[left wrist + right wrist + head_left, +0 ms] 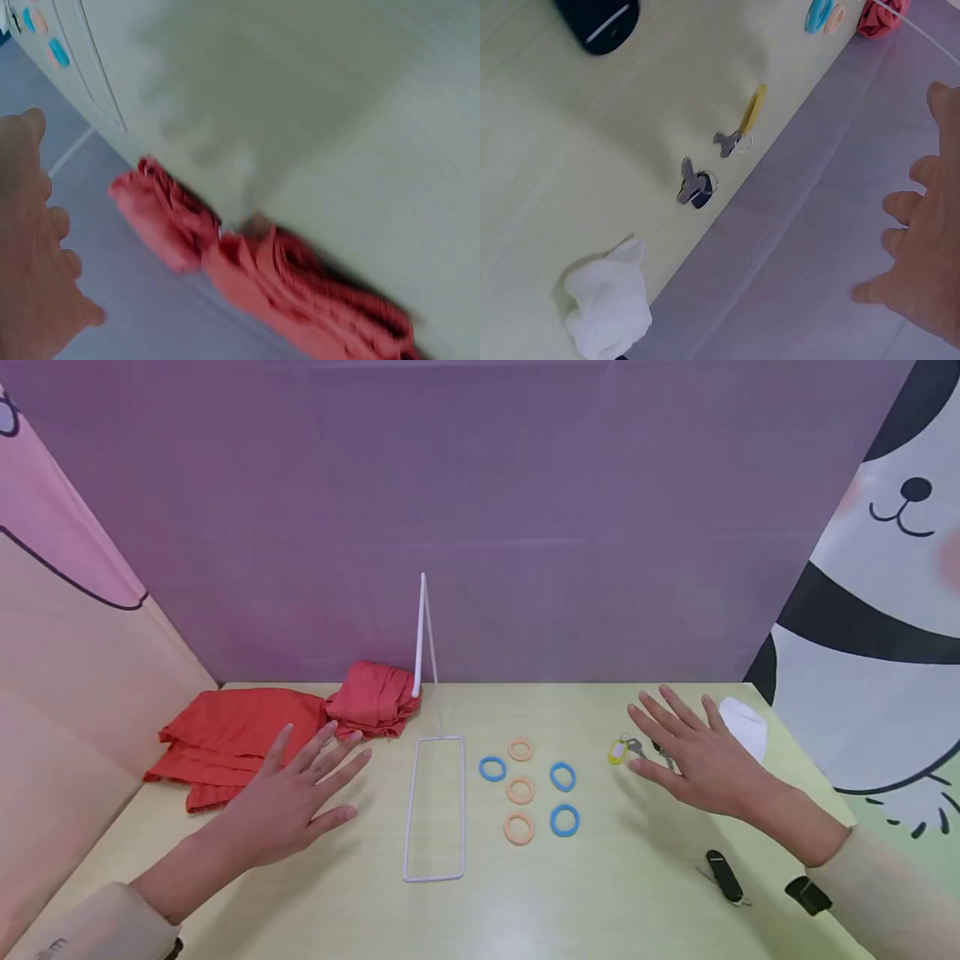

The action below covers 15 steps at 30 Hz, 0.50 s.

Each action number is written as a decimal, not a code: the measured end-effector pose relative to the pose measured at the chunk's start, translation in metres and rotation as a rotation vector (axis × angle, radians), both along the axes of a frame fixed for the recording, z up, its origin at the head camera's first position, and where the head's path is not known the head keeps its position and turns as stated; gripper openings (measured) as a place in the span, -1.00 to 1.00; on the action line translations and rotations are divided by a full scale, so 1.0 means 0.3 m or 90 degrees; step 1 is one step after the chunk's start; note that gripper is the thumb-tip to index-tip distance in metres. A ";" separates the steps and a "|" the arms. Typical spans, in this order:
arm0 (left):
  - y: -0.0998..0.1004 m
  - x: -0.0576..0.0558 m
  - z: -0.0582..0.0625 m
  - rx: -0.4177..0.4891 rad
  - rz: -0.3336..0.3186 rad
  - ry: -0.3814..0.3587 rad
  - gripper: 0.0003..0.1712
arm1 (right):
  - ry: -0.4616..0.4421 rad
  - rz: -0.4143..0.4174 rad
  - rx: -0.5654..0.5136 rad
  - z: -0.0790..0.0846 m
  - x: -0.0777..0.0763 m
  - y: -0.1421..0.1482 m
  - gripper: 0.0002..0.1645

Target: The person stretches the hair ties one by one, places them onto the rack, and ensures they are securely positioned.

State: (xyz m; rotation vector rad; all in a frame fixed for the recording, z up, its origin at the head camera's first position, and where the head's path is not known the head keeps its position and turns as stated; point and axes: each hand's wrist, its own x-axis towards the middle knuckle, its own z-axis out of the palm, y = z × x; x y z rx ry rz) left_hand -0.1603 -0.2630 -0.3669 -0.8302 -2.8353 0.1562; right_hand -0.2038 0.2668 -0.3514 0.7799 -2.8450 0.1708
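Note:
My left hand [281,806] hovers above the table with fingers spread, holding nothing, just in front of a red cloth [247,727]. On the other side, my right hand [708,760] is also spread and empty, over some keys. A key with a yellow tag [617,752] lies beside its thumb; a second key with a dark tag [696,187] shows in the right wrist view. Between the hands stands a white wire frame [435,881] with a rectangular base and a tall upright. Right of it lie blue rings [565,820] and peach rings [519,829], three of each.
A smaller red cloth bundle [375,697] sits behind the wire frame. At the back right is a crumpled white cloth [744,727]. A key with a black tag [724,877] lies near my right sleeve. A purple curtain [480,527] borders the table's far edge.

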 end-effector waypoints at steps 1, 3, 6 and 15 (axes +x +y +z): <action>0.015 0.003 -0.005 0.016 0.012 -0.035 -0.17 | -0.017 -0.004 -0.011 0.003 -0.002 -0.006 -0.10; 0.043 0.006 -0.017 0.053 0.037 -0.114 -0.16 | -0.050 -0.018 -0.035 0.008 -0.005 -0.021 -0.09; 0.083 0.004 -0.040 0.114 0.065 -0.218 -0.12 | -0.101 -0.031 -0.081 0.024 -0.015 -0.045 -0.07; 0.177 -0.007 -0.113 0.137 0.076 -0.289 -0.19 | -0.252 -0.011 -0.127 0.008 -0.093 -0.171 -0.05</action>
